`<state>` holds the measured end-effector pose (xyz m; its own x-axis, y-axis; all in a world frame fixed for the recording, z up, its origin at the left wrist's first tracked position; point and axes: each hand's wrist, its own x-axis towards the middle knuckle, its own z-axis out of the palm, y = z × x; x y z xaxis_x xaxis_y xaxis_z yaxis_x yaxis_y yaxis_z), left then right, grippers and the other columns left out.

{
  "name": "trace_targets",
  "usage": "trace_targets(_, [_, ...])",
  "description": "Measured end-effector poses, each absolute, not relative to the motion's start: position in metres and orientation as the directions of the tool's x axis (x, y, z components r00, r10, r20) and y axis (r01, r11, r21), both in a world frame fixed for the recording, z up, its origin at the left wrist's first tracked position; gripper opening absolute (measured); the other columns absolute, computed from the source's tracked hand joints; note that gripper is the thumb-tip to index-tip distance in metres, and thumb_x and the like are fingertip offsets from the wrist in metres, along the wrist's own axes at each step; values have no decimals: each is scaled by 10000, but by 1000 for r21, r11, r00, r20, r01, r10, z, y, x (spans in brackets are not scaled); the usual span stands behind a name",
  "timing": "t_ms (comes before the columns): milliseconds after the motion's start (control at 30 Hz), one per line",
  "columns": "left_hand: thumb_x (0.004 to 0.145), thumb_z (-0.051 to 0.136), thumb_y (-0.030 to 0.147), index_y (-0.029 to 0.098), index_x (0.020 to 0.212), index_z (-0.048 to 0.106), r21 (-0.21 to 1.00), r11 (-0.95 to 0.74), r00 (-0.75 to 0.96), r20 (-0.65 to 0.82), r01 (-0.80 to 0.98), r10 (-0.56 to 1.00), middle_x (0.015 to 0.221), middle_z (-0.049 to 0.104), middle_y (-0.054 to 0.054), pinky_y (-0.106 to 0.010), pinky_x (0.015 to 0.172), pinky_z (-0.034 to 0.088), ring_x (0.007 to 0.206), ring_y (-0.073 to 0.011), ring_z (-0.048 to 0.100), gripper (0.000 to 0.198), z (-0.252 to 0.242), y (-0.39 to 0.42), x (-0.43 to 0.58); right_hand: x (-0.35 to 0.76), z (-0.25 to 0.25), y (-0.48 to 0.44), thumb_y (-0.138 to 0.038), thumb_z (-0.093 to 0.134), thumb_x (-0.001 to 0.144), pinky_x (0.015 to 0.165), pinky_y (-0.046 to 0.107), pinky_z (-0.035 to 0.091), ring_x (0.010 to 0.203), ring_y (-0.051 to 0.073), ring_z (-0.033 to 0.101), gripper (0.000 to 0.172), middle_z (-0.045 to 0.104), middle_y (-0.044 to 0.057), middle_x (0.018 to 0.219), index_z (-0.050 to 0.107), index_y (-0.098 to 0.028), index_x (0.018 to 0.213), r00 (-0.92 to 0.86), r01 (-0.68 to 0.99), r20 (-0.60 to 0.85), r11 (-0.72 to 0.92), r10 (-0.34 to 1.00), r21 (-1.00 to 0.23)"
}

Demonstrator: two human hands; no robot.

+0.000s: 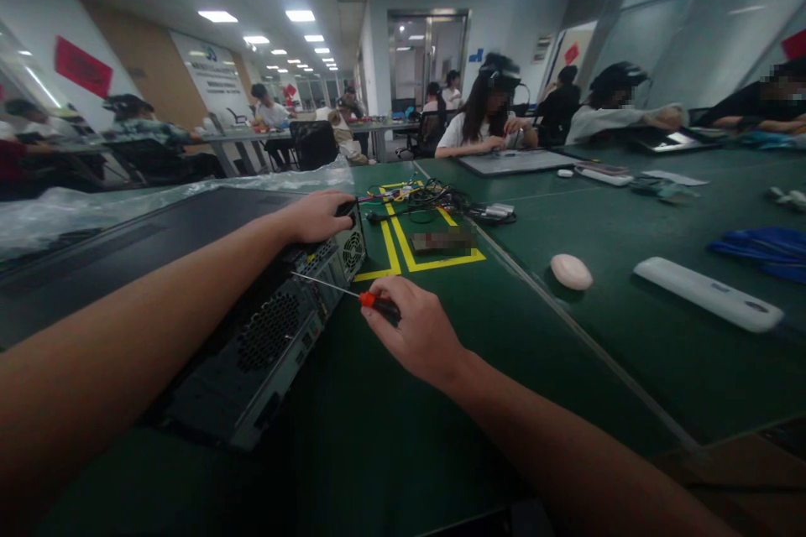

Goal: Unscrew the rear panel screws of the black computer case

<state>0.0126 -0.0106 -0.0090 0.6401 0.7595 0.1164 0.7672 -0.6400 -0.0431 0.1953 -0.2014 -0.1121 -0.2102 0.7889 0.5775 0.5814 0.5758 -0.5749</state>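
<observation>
A dark desktop computer case (pixel 268 331) lies on its side at the left, its rear panel with vent holes, ports and a fan grille turned toward the right. My left hand (pixel 320 218) rests on the case's far rear corner, its fingers curled over the edge. Gripped in my right hand (pixel 419 327) is a screwdriver (pixel 368 299) with an orange and black handle. Its long thin shaft points left across the rear panel. The tip meets the panel near its upper edge in this view; whether it sits in a screw cannot be made out.
Beyond the case, a tangle of cables (pixel 441 197) and a small dark flat object (pixel 434 242) lie by yellow tape marks. To the right are a pale oval object (pixel 571 272), a long white device (pixel 709 294) and blue cloth (pixel 765 252). Clear plastic sheeting (pixel 126 210) lies behind. Several people work beyond.
</observation>
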Motion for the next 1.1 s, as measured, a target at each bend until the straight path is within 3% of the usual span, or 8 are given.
trace_targets(133, [911,437,457,135,1537,526,-43,-629,629,125,776,767,1574,566,-153,-421,1234,361,1455,-309,520,709,-10,-10,12,195,-112,-201,-254,615,990,828,353,557,925,211,694,94,710,77,1044,620,-215,1076,-213,566,579,582,787,-584])
trace_targets(400, [921,440,463,166,1536,526,-38,-635,634,122,772,764,1565,575,-137,-427,1228,368,1448,-304,524,689,-10,-8,11,196,-110,-203,-259,607,998,830,356,559,930,212,693,102,715,77,1048,624,-214,1088,-214,576,570,574,793,-582])
trace_targets(667, [921,420,454,79,1537,511,-70,-621,625,106,781,774,1563,565,-183,-388,1225,368,1434,-298,536,727,-9,-13,13,195,-110,-202,-260,614,998,819,353,563,914,209,691,100,714,77,1041,628,-210,1084,-214,583,573,574,791,-575])
trace_targets(1100, [923,433,449,126,1545,515,-58,-620,622,119,783,774,1575,562,-149,-392,1234,363,1448,-290,525,705,-10,-10,12,196,-110,-202,-264,610,1006,822,352,571,920,208,698,108,709,83,1052,631,-203,1094,-215,566,572,578,792,-588])
